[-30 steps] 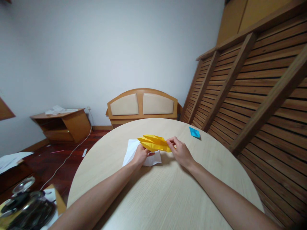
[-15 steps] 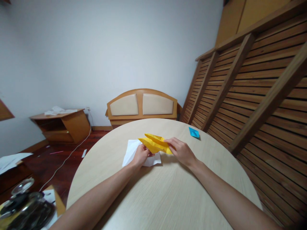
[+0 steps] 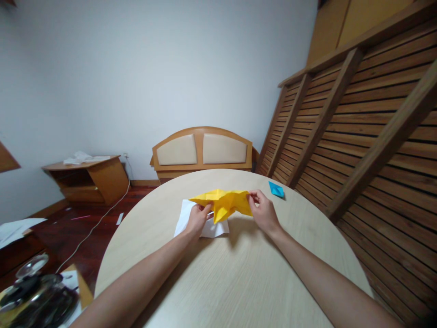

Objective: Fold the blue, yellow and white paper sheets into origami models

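Note:
A creased sheet of yellow paper (image 3: 223,205) is held above the table between my two hands, partly unfolded, with one pointed corner hanging down toward me. My left hand (image 3: 198,218) is closed on its left part; some of those fingers are hidden beneath the paper. At the right edge, my right hand (image 3: 262,210) pinches the sheet between thumb and fingers. Under the yellow paper and my left hand, a creased white sheet (image 3: 183,217) lies on the round light-wood table (image 3: 259,278). Farther back on the right sits a small folded blue paper boat (image 3: 276,189).
A slatted wooden panel (image 3: 341,136) leans along the right side. Behind the table stands a headboard (image 3: 200,132) with two pale pads. On the left are a low wooden cabinet (image 3: 109,182) with papers on top, and a white cable (image 3: 97,223) across the dark floor.
The yellow paper has been opened wider and turned, so a corner now points downward. My right hand has moved slightly right and up along its edge. The white sheet and blue boat stayed put.

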Motion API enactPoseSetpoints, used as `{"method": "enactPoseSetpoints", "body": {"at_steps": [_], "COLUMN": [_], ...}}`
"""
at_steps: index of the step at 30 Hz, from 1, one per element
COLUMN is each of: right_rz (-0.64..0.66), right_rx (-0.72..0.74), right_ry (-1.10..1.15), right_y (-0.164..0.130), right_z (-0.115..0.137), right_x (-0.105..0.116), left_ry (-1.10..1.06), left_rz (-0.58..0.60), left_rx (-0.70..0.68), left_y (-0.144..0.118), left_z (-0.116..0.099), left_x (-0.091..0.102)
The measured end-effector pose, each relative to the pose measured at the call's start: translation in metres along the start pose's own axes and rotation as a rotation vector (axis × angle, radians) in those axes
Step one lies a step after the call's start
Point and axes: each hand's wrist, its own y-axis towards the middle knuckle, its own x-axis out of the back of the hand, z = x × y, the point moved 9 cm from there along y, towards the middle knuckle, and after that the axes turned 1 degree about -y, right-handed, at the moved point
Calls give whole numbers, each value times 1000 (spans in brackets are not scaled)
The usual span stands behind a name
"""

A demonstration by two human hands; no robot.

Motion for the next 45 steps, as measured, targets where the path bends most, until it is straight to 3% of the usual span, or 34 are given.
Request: {"method": "enactPoseSetpoints", "body": {"at_steps": [5,10,14,20,27,32,41,45], "right_rz": [-68,31,164,167,358,396,314,319], "right_rx": [-43,121,210,115,130,166,6,-134], "right_ry": [54,-29,-34,-37,34,92,204,333], "right_y": [0,0,-2,0,-13,-17,-8,-8], "right_z": [-8,6,12,1,3,11,-4,-20], "right_x": [6,0,-13,-15,-34,-39,-35,-36], "left_ry": [-166,-240,-145,45,40,105,391,436], "left_rz": [-30,15,-29,-164,-65,-32,22,-70], "left_rx": [-5,41,16,-16,133,149,129,18], "left_y": [2,0,2,7,6,7,14,19], "left_z": [-5,-8,-9,-13,-6,-2,4,-10], "left_x": [3,-1,6,28,21,18,25,36]}}
